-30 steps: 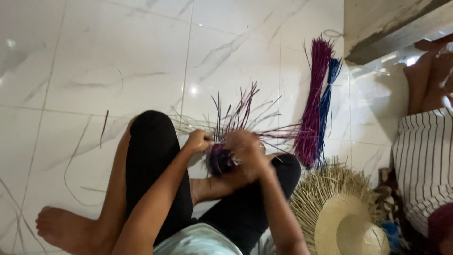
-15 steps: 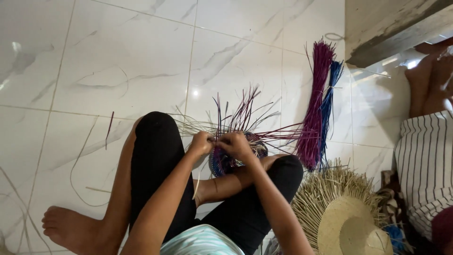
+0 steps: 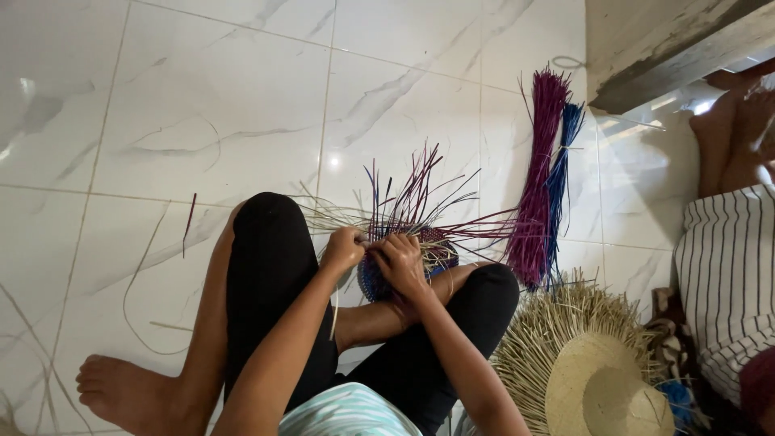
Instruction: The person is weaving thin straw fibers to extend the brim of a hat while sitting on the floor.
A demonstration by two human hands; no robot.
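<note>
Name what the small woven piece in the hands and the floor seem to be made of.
Woven piece: thin, stiff plant-fibre strands, it seems, dyed blue and purple, matt; loose ends fan out straight. Floor: glossy marble-look tiles, perhaps ceramic; grey veins, grout lines, lamp glare.

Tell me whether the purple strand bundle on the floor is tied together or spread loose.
Tied. The purple strand bundle lies gathered in one tight sheaf, only its ends fanning slightly.

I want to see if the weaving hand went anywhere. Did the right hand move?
Yes. The right hand slid a little left across the round weave, away from the purple bundle on the floor.
</note>
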